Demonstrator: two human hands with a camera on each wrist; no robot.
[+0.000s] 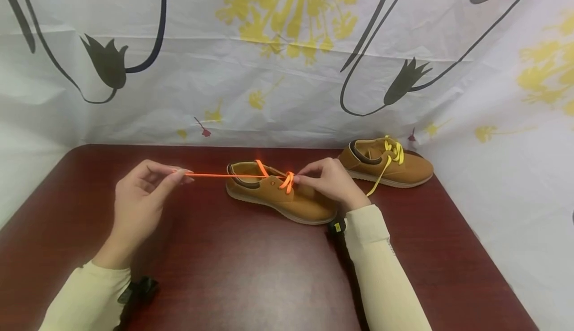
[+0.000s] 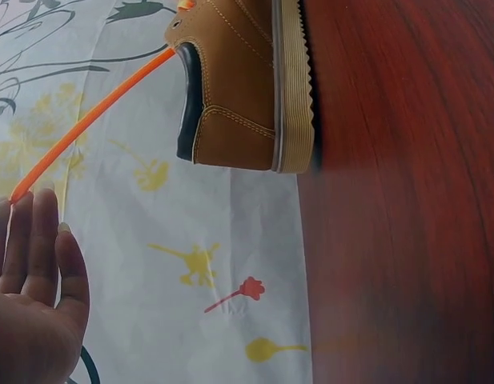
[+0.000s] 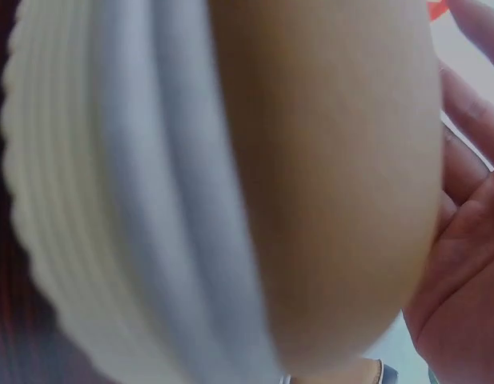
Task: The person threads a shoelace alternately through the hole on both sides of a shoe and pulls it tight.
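Note:
A tan shoe [image 1: 309, 204] with dark collar trim stands on the table, its toe to the right. My left hand [image 1: 136, 204] pinches the orange shoelace [image 1: 215, 175] between thumb and fingertips. That stretch runs straight and taut from the shoe's lacing; the left wrist view shows the lace [image 2: 94, 116] rising from the fingertips to the shoe [image 2: 238, 96]. Over the shoe's front, my right hand [image 1: 334, 181] pinches orange loops by the eyelets. In the right wrist view the blurred toe [image 3: 343, 160] hides most of that grip. Another orange length stands up behind the collar.
A matching tan shoe [image 1: 414, 169] with a yellow shoelace [image 1: 381, 174] stands behind, at the table's back right. Its loose lace end hangs down toward the reddish-brown table [image 1: 242, 276]. A white patterned cloth [image 1: 287, 106] hangs along the back and sides.

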